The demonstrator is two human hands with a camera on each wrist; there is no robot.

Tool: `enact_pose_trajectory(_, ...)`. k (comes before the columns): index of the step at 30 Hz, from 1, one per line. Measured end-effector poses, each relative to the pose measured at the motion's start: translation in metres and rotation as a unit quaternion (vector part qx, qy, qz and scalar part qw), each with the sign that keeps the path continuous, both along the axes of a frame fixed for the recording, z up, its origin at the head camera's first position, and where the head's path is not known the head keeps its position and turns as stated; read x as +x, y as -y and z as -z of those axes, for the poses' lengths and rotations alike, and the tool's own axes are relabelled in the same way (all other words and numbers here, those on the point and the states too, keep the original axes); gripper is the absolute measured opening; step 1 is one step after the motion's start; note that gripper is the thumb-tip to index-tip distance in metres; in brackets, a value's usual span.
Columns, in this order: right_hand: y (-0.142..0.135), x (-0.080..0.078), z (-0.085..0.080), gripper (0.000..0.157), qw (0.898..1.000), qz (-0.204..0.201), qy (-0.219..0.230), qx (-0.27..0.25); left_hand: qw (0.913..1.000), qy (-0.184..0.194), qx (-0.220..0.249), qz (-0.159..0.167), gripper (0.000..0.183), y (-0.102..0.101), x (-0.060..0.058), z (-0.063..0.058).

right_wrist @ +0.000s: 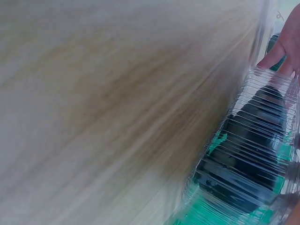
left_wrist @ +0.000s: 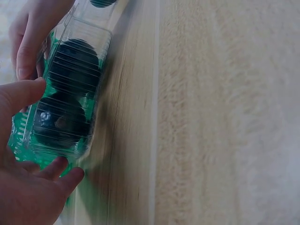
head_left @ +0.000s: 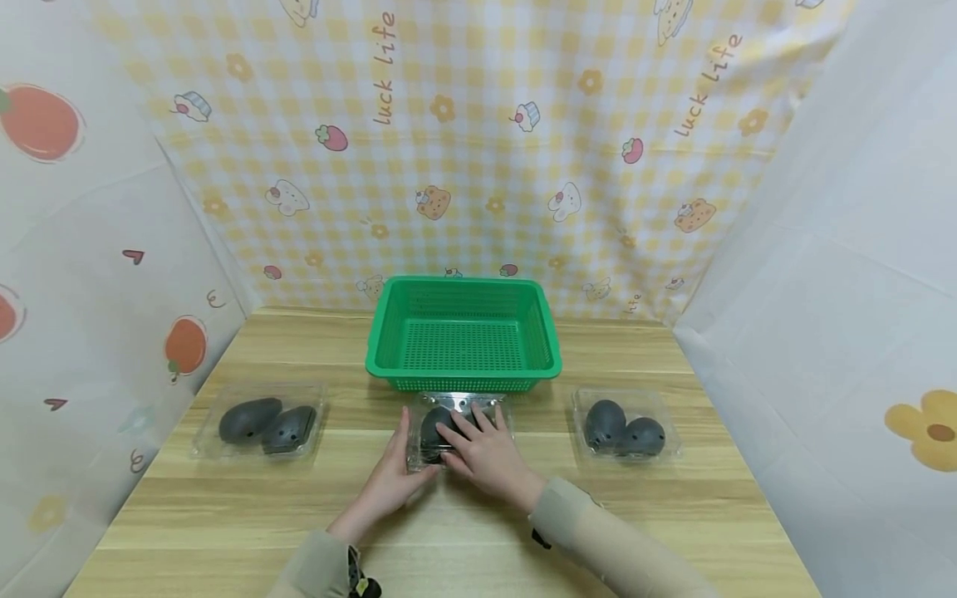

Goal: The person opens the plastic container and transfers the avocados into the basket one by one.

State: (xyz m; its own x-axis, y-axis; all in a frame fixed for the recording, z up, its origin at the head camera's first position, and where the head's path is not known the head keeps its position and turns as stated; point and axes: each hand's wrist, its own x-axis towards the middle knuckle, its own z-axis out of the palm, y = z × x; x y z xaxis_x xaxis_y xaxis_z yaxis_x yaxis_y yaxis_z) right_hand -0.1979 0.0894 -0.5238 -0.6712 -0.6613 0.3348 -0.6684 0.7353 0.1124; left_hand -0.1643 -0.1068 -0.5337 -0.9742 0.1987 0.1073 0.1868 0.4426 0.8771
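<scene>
A clear plastic clamshell box [head_left: 443,399] with dark, smooth, avocado-like fruits [head_left: 431,428] inside sits in front of the green basket. My left hand [head_left: 392,477] is at its left end, fingers extended along the side and thumb reaching across the front corner. The left wrist view shows the thumb [left_wrist: 30,93] at the box's edge and the fingertips [left_wrist: 72,178] close to its end. My right hand [head_left: 489,455] rests on the lid with fingers spread, covering part of the fruit. In the right wrist view the box's ribbed wall [right_wrist: 253,112] faces the camera.
Behind the box stands a green plastic basket [head_left: 463,374] with perforated walls. Similar clear boxes lie to the left [head_left: 317,415] and right [head_left: 650,404], each with two dark fruits. A patterned cloth [head_left: 478,166] hangs behind the wooden table [head_left: 463,548], with white sheets along both sides.
</scene>
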Motion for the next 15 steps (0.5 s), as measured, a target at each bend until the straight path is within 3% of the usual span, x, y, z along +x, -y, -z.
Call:
enact_pose_trajectory(7,-0.0015,0.0005,-0.0023,0.053,1.000,-0.004,0.002,0.003,0.9996,0.016,0.020,-0.007,0.107,0.0007,0.0000,0.0003)
enact_pose_trajectory(15,-0.0021,-0.0005,-0.0038,0.055,1.000,-0.006,0.004,-0.013,0.9986,0.046,0.009,-0.024,0.108,0.0017,-0.0008,0.0020)
